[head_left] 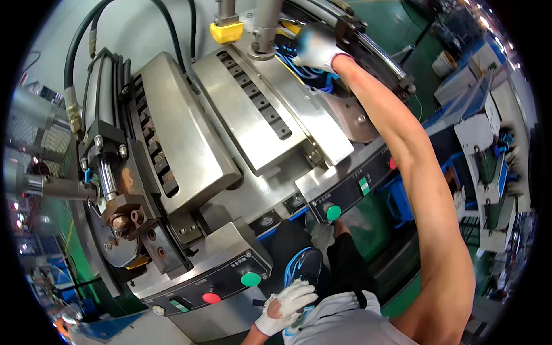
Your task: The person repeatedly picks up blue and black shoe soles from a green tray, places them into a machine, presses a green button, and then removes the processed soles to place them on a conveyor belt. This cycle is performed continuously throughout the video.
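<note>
My left hand [292, 305], in a white knit glove, lies with its fingers over a dark sports shoe [305, 265] with bright blue lines, gripping it near my lap. My right arm reaches far across to the machine's right station. There my right hand [321, 50], also in a white glove, is on a second dark shoe with blue stripes [323, 81]. A blurred patch covers part of this hand, and its fingertips are partly hidden. That shoe sits under the upright metal rod [265, 34], beside the sloped steel cover [307, 109].
The steel machine has two slotted covers [178, 132], a hydraulic cylinder [106, 167] at left and a yellow-tipped rod [226, 31]. Control panels along its front carry green buttons [250, 279] and a red button [211, 298]. A blue stool [399, 198] stands on the green floor at right.
</note>
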Available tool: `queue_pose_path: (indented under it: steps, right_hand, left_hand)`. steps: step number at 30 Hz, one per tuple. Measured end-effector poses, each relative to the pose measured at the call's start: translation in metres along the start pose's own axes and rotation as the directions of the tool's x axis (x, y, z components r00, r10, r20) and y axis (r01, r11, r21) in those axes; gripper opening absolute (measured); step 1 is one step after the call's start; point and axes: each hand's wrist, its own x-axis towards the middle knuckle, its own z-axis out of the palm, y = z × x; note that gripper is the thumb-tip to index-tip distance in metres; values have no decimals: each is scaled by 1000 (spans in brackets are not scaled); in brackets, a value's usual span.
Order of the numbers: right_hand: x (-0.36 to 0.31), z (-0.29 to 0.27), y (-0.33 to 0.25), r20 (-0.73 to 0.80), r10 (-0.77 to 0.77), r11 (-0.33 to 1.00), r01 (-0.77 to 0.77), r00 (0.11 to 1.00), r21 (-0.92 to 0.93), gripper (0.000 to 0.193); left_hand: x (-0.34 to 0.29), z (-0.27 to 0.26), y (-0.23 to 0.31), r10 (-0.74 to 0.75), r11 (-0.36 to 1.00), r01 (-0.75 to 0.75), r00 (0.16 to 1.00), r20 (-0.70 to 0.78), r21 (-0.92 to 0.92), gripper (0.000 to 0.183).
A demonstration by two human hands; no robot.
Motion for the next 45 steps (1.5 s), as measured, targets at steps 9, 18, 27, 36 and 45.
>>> queue_pose_path:
  steps: [9,18,27,36,45]
  right_hand:
    - [-30,-54,-50,138,198,980,-195,971,-32,71]
    - [-361,-18,-170,-205,-226,899,285,952,333,88]
    - [-482,-51,-154,19,-22,799,6,1000,601,102]
    - [-695,-142,-168,111,396,594,-346,911,726,132]
    - [-718,-174,-31,-305,939,292,100,156,951,96]
  left_hand:
    - [2,7,27,-20,978,26,999,-34,205,56]
    - [-7,26,8,-128,991,133,982,-136,30,47]
    - [42,69,29,-447,847,255,816,-366,-466,43]
    - [169,151,151,176,976,-209,919,-353,-60,35]
    - [281,237,269,702,705,-705,679,215,-76,73]
